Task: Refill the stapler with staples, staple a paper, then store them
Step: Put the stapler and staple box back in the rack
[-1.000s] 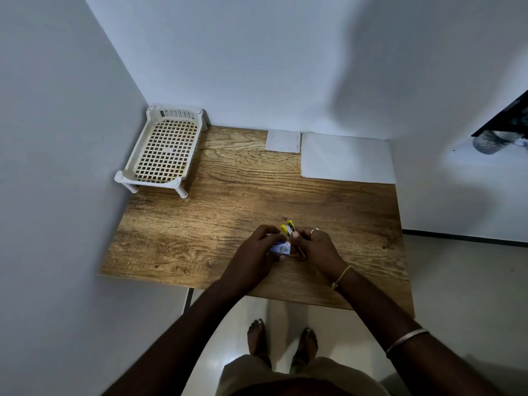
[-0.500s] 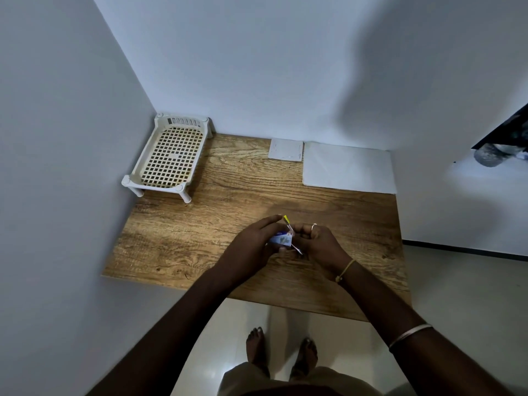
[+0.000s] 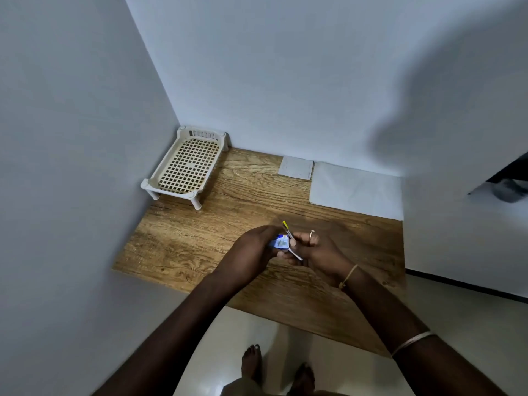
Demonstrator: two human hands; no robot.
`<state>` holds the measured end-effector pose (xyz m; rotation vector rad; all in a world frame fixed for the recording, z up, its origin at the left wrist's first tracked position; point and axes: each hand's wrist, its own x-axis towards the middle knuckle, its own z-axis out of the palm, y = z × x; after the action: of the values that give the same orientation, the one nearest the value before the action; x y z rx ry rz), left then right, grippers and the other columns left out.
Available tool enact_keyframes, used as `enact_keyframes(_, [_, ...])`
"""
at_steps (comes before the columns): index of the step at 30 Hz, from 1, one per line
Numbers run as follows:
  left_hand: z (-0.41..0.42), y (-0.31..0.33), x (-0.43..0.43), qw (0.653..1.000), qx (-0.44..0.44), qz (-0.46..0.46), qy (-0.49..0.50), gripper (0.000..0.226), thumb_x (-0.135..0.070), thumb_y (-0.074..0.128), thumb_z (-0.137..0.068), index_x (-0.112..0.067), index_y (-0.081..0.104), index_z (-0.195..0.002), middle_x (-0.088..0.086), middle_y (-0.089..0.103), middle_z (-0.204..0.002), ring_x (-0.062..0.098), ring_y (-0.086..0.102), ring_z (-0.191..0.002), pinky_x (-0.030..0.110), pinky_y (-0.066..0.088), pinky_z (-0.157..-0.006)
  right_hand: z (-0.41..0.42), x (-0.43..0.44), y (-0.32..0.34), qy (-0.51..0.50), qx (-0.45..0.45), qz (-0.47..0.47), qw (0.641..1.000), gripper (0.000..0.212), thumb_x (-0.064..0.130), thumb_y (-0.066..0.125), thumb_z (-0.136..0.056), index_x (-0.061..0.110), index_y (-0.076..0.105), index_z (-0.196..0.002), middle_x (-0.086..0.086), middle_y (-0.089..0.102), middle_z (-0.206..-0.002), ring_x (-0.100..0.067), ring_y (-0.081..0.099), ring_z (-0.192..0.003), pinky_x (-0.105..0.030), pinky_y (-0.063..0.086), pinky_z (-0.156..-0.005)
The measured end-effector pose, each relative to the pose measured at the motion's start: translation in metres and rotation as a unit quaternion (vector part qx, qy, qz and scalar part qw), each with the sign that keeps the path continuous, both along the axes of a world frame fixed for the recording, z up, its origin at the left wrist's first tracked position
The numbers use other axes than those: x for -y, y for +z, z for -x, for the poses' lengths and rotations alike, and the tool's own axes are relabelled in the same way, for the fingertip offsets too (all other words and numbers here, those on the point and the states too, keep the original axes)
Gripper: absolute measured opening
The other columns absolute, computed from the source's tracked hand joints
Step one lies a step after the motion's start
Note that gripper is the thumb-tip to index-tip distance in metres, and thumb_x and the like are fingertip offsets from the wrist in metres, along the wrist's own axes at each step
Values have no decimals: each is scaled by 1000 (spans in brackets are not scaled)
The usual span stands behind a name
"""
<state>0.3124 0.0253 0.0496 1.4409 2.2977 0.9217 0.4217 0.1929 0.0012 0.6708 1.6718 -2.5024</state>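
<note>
Above the near half of the wooden table [image 3: 200, 247], our left hand [image 3: 251, 252] pinches the staple box [image 3: 279, 242] while our right hand [image 3: 317, 252] grips the opened stapler [image 3: 290, 238]. Loose staples could spill if we tilt the box; paper [image 3: 357, 190] waits near the wall.

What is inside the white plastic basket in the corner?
Nothing can be seen inside the white basket; the wooden table shows through its grid floor. No part of its inside is covered.

No text legible anywhere; the small blue-and-white staple box [image 3: 279, 242] held between the hands carries print, too blurred and small to read.
</note>
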Motion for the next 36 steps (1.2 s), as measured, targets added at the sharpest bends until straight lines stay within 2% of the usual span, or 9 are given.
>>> enact_keyframes(4, [-5,5,0,999,-27,32,3,48,-4,74,-86,-19,65,-130,5,52,-149,25,61,-124,32,53,-90,4,-4,9,13,10,25,1000,28,12,47,-106,-6,59,-124,-14,73,-105,-21,75,-81,-25,58,-67])
enact_keyframes(7, [-9,8,1,999,-34,35,-19,49,-1,73,-85,-20,65,-130,2,49,-153,24,60,-127,33,54,-89,8,-8,15,21,19,-11,1000,29,16,54,-104,9,61,-131,-9,72,-105,-19,71,-84,-28,57,-67])
enact_keyframes(11, [-5,11,5,996,-63,55,28,45,-9,73,-89,-24,63,-131,6,29,-164,28,64,-119,36,56,-80,19,-10,21,14,19,-41,999,27,15,60,-101,6,62,-126,-16,69,-107,-21,68,-82,-30,56,-61])
enact_keyframes(17, [30,12,15,997,-51,29,46,46,-5,78,-82,-17,68,-125,6,57,-144,23,60,-126,19,42,-93,60,-2,26,23,10,-39,999,31,12,57,-102,3,60,-131,-12,71,-103,-18,70,-80,-28,58,-65])
enact_keyframes(22, [83,4,28,997,-23,7,67,40,-16,78,-86,-19,69,-125,3,61,-138,16,59,-123,12,41,-93,112,11,19,33,-11,-67,997,31,7,57,-101,7,61,-132,-26,67,-119,-30,69,-93,-33,61,-75])
enact_keyframes(25, [123,-1,38,998,-10,-2,70,39,-20,79,-86,-21,69,-124,1,63,-136,10,58,-119,2,35,-88,148,19,12,44,-19,-90,995,41,0,61,-97,6,57,-138,-27,68,-121,-41,70,-98,-46,59,-84])
enact_keyframes(27, [150,-3,43,997,-2,-6,81,41,-16,80,-84,-20,70,-123,0,64,-133,10,60,-117,3,36,-90,172,23,12,73,-37,-120,989,52,-7,66,-92,7,54,-141,-19,70,-124,-43,69,-109,-52,54,-94])
enact_keyframes(31, [200,-8,51,996,7,-13,84,42,-12,80,-82,-21,72,-122,-4,67,-127,-2,57,-108,-2,34,-88,219,33,17,106,-76,-211,969,58,-1,79,-83,13,61,-136,-4,74,-121,-22,71,-111,-34,57,-95])
enact_keyframes(36, [257,-13,49,994,11,-12,107,38,-9,77,-84,-14,72,-121,4,69,-124,20,64,-112,31,50,-94,282,42,13,66,-69,-477,874,42,24,73,-90,18,66,-130,-2,73,-121,-17,68,-109,-24,48,-84])
